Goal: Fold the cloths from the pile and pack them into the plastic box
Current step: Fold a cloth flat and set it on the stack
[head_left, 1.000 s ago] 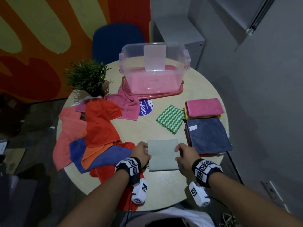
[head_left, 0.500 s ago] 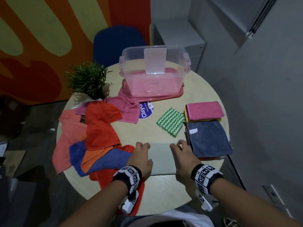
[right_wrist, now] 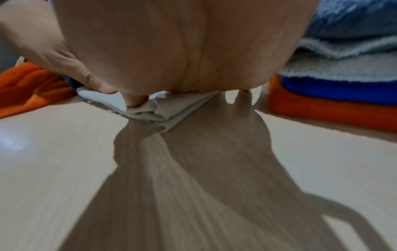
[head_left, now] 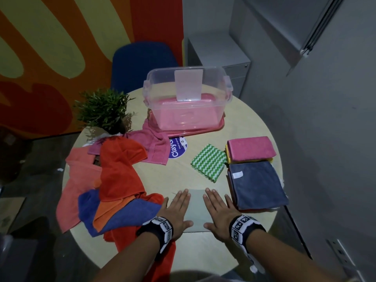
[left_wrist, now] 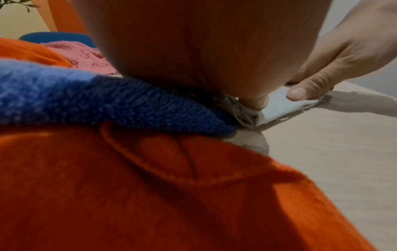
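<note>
A folded pale grey cloth (head_left: 196, 208) lies flat near the table's front edge. My left hand (head_left: 176, 208) and my right hand (head_left: 218, 210) press on it side by side, palms down, fingers straight and pointing away from me. In the wrist views the grey cloth (left_wrist: 277, 108) (right_wrist: 150, 108) shows as stacked folded layers under both thumbs. The loose pile (head_left: 114, 180) of red, orange, blue and pink cloths lies to the left. The clear plastic box (head_left: 187, 98) stands at the far side on its pink lid.
Folded cloths lie at the right: a green zigzag one (head_left: 209, 162), a pink stack (head_left: 251, 148) and a dark blue stack (head_left: 257, 185). A potted plant (head_left: 103, 110) stands back left, a blue chair (head_left: 140, 64) behind the round table (head_left: 203, 255).
Both hands went from pinching the grey cloth's side edges to lying flat on top of it, fingers stretched forward. The cloth now looks narrower between them.
</note>
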A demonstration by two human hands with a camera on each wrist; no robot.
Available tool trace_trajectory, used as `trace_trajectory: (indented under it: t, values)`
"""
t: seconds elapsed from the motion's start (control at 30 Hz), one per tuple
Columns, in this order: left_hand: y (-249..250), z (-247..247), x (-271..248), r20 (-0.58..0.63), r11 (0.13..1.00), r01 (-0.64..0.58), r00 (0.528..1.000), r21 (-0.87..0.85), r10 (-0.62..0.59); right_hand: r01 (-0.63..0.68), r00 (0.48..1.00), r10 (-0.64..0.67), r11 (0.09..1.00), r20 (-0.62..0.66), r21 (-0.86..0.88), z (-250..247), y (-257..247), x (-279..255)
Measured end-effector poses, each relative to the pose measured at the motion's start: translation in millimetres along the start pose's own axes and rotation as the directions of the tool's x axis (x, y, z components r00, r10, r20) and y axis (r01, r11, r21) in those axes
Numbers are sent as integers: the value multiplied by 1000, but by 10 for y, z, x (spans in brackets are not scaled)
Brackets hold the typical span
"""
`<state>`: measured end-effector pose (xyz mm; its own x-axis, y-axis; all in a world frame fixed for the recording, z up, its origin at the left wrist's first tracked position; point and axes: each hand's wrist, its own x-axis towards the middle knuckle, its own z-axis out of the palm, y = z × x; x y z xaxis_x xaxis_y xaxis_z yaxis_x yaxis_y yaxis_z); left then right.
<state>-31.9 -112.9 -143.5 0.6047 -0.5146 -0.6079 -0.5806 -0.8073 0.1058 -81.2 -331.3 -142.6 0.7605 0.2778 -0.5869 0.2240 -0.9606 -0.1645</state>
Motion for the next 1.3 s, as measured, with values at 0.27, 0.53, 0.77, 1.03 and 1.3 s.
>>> trace_trajectory:
  t: [0.27,0.53,0.77,1.03,1.3]
  values:
    - [-29,41,82,63,1000,16,998,8,-17,-14,999,13,999,53,31,-10,12,58]
    - [-36,12,126,104,999,25,994,-25,-22,-26,996,22,999,91,41,-33,-1,95]
    - [-37,-54,186,196,998,48,980,-52,-37,-28,991,23,999,133,42,-33,1,114]
    - [-41,-4,225,148,996,34,989,-78,-22,6,990,-8,1000,140,19,50,76,200]
    - [-86,44,255,165,995,14,986,-102,3,-71,991,61,994,116,79,4,-33,127]
